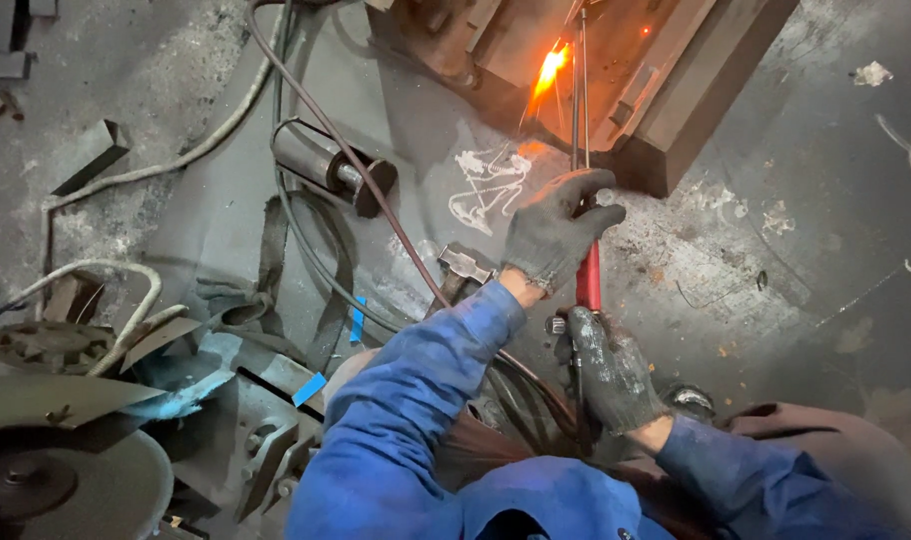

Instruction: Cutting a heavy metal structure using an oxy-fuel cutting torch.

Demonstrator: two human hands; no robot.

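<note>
While your left hand [558, 232] grips the cutting torch [582, 150] tubes to steady the flame [550, 70], your right hand [610, 368] clenches, prob. around its handle, at the rear.

Dark grey knitted gloves [561, 232], bright blue cloth sleeves [416, 400], a red-handled steel torch [589, 275], orange flame [550, 72], white chalk scribble [488, 185] on the grey floor [826, 200].

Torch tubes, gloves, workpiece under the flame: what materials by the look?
Torch tubes: thin bare metal, dull grey; red sleeve lower down. Gloves on left hand and right hand: knitted fabric, grimy grey. Workpiece: thick, likely steel plate, rust-brown, flat-edged, lit orange by the flame.
</note>
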